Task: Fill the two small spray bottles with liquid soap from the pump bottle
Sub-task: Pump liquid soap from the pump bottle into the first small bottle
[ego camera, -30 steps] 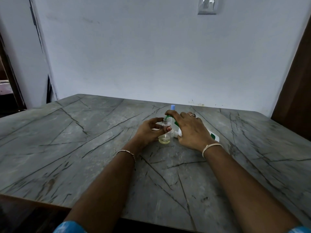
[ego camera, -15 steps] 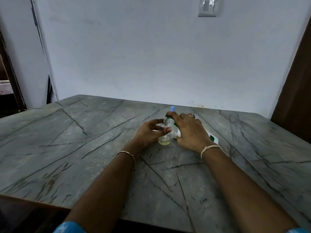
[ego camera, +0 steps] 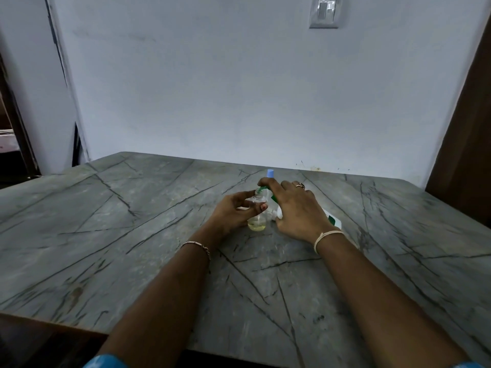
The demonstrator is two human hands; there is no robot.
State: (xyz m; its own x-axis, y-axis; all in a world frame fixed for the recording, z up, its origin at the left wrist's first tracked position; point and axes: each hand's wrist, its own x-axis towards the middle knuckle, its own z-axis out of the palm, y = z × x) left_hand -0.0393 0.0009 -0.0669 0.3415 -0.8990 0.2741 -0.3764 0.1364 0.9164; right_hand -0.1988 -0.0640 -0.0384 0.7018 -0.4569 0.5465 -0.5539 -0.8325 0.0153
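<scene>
Standing between both hands — left hand [ego camera: 233,212] gripping spray bottle [ego camera: 257,213], right hand [ego camera: 297,208] clasping pump bottle [ego camera: 333,221].

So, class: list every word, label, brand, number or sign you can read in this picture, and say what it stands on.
None can be read.
Pump bottle: a green and white label shows past the right hand, too small and blurred to read.
Small spray bottle: clear, no print visible.
Wall switch: no marking legible.

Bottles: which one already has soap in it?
The clear small bottle in the left hand: yellowish liquid at its bottom. The blue-capped bottle behind is mostly hidden.
</scene>
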